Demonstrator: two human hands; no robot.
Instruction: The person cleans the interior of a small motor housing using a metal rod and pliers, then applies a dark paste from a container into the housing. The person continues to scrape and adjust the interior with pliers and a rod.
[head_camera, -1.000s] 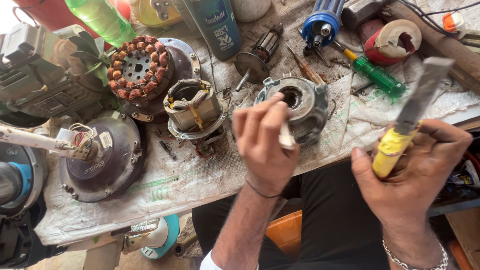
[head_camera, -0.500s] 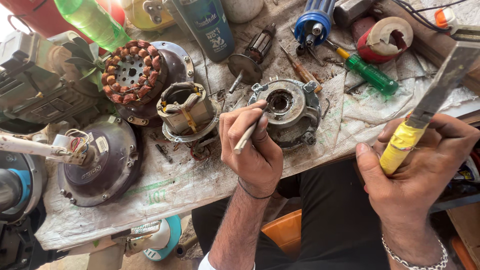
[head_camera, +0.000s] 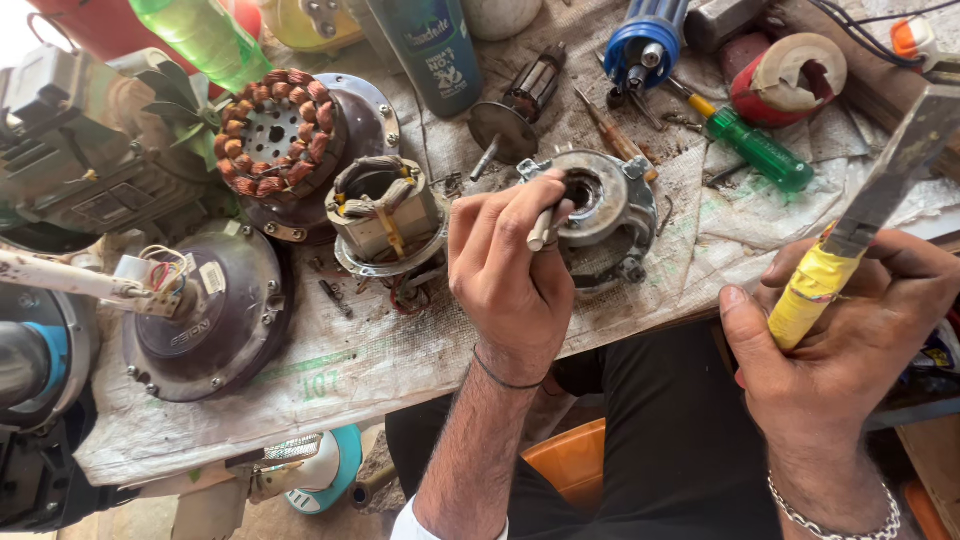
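Motor housing: grey, on table; my left hand pinches small rod against it
Right hand: my fist closed round yellow-taped blade handle

This is a motor repair workshop, cluttered and grimy. Just beyond the left hand, which pinches a small pin over an opened metal motor housing, lie a copper-wound stator, a coil core and a loose armature on a stained cloth-covered bench. Past the right hand, gripping a yellow-taped blade, lies a green screwdriver.
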